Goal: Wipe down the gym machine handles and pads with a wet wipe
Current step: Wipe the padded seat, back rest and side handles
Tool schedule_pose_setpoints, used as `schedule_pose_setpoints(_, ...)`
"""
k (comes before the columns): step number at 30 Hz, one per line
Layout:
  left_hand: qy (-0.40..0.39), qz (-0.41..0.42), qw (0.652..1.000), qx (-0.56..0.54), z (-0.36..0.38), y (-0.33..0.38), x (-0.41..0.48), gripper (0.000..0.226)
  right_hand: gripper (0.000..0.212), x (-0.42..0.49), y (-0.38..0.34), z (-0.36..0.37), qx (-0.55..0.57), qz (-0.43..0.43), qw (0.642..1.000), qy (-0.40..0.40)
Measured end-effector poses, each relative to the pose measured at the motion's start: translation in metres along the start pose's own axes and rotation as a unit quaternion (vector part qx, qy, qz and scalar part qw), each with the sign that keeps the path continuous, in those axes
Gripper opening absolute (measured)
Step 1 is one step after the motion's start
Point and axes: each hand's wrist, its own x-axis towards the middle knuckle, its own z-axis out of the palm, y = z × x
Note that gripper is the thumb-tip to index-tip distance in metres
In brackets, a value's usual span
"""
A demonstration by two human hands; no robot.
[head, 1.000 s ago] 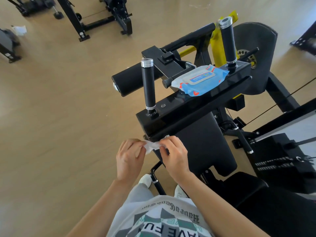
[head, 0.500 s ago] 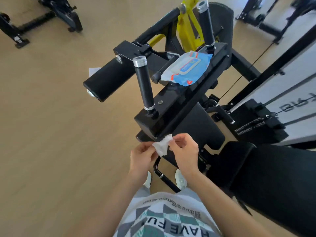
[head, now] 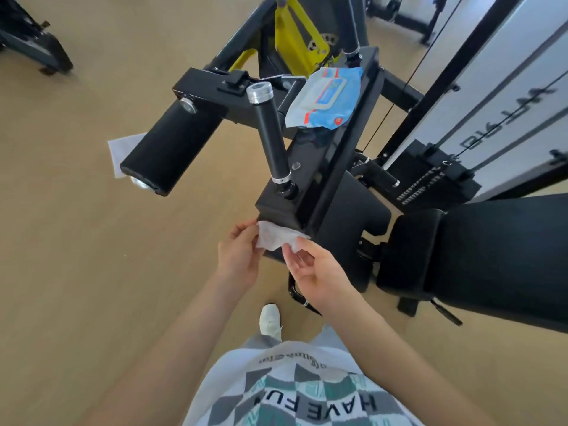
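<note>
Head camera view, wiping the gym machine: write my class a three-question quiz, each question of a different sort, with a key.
1. True or false: the blue wipes pack lies on the floor.
2. Which hands hold the wet wipe? A) left only B) right only C) both
3. Fill in: the near upright handle has a black grip and a ______ metal cap.

Key: 1. False, it lies on the machine's black bar. 2. C, the left hand and right hand each pinch an edge. 3. Silver.
</note>
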Motion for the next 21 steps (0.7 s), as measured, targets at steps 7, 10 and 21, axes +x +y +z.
schedule_pose_setpoints(7, -0.114, -0.047, 0.987, 0.100, -0.002, -0.021, -0.002, 0.006, 0.013, -0.002, -0.003, -0.003, 0.060, -0.026, 0.998, -0.016)
schedule_pose_setpoints(10, -0.136, -0.077, 0.981, 0.115, 0.005, -0.034, 0.000, 0.031, 0.010, -0.005, -0.006, -0.008, 0.054, -0.061, 0.997, -0.002)
schedule_pose_setpoints(21, -0.071, -0.049, 0.996, 0.001, -0.010, 0.008, 0.029, 0.020, 0.021, 0.015, 0.025, 0.017, 0.009, -0.032, 0.998, -0.049)
